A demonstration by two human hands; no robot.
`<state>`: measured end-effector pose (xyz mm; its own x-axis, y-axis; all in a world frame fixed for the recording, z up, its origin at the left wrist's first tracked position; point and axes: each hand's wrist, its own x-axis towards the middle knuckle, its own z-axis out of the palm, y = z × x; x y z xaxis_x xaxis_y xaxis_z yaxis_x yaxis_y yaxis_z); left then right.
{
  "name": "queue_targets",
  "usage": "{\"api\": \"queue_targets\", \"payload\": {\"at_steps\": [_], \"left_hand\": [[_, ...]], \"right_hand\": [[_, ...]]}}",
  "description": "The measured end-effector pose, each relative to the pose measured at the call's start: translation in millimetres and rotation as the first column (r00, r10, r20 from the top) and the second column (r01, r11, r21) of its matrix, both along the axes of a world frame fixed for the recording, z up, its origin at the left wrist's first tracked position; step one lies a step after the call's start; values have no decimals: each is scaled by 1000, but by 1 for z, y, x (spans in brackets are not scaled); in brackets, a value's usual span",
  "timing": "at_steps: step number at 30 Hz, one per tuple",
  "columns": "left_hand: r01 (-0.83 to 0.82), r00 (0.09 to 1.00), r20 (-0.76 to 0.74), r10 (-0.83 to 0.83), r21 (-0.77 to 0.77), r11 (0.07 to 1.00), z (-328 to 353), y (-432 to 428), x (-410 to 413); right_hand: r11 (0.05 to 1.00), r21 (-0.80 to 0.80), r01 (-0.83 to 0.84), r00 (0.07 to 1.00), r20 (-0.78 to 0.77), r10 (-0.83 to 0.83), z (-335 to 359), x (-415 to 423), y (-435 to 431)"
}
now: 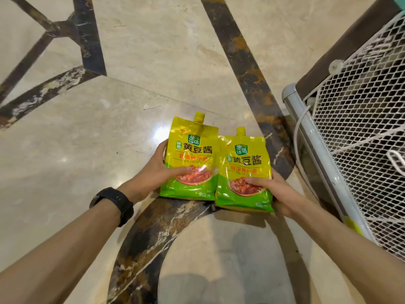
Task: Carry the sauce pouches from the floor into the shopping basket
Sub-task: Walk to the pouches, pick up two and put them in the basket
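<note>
Polished beige marble floor (153, 51) fills the view, crossed by dark brown veined inlay bands (247, 73), one straight and one curving under the person's arms. Along the floor's right edge stands a white mesh-walled structure (355, 139) with a pale tubular rail (315, 150) on its near side; whether it is the shopping basket cannot be told.

Two glossy yellow-and-green plastic sauce pouches, each with a yellow screw spout at the top and a picture of red sauce low on the front, sit side by side over the spot where the curved band meets the straight one. Both lie face up with their spouts pointing away from the person. The left pouch (192, 159) is gripped by the left hand (160, 170), thumb laid across the front near the sauce picture and fingers curled round its left edge. The right pouch (243, 170), just beside the mesh structure's rail, is grasped by the right hand (278, 194) in the same way, thumb on the front and fingers behind the right edge. Its left edge overlaps the left pouch's right edge. Whether the pouches touch the floor or are lifted off it cannot be told.

A black wristwatch (114, 202) wraps the left wrist.
</note>
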<state>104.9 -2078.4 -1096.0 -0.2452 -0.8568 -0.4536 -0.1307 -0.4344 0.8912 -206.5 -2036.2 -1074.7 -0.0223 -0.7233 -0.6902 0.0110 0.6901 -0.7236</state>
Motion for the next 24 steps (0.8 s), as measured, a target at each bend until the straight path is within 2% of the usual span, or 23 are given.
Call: {"api": "queue_targets", "payload": {"at_steps": [3,7,12,18,21,24], "left_hand": [[-98,995,10,98,33,995,-3,-2,-11],[-94,978,177,106,-71,993,-4,1,-15],[-19,971,238,29,-42,999,3,13,-7],[-29,975,223,18,49,998,12,26,-5],[-58,946,318,55,0,998,16,29,-9],[-30,923,383,35,-18,999,19,34,-7]], "right_hand": [[996,0,91,994,62,-91,2,6,3],[996,50,73,978,194,-81,10,4,3],[996,-2,88,995,43,-88,7,15,10],[999,16,40,998,53,-41,5,19,30],[998,-1,67,996,61,-67,8,22,35],[1000,1,24,997,72,-24,9,23,43]]}}
